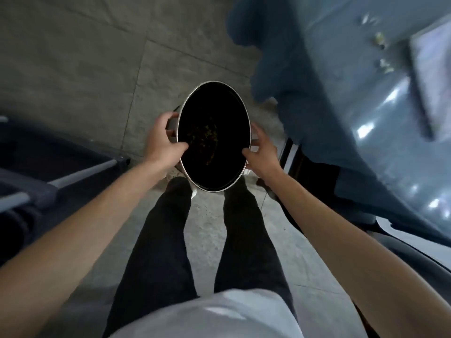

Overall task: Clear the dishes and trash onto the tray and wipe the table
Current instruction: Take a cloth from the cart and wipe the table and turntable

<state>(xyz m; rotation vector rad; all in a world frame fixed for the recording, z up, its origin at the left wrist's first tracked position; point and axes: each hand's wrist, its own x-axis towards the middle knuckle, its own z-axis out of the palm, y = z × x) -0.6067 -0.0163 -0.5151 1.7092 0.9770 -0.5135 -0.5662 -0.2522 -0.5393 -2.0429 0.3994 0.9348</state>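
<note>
I carry a round metal pot (214,98) with a dark inside and a pale rim, out in front of my legs and above the floor. Bits of reddish and yellowish food scraps lie at its bottom. My left hand (162,139) grips the pot's left rim, thumb over the edge. My right hand (262,150) grips the right rim the same way. The grey-blue table (366,93) lies at the right with a few small scraps (380,40) on it. A light flat tray (434,69) sits at the table's far right edge, blurred.
A blue chair back (268,57) stands between the pot and the table. At the left is a dark cart or seat with grey bars (80,174). Grey floor tiles (85,69) spread ahead. A dark curved edge (415,247) runs at lower right.
</note>
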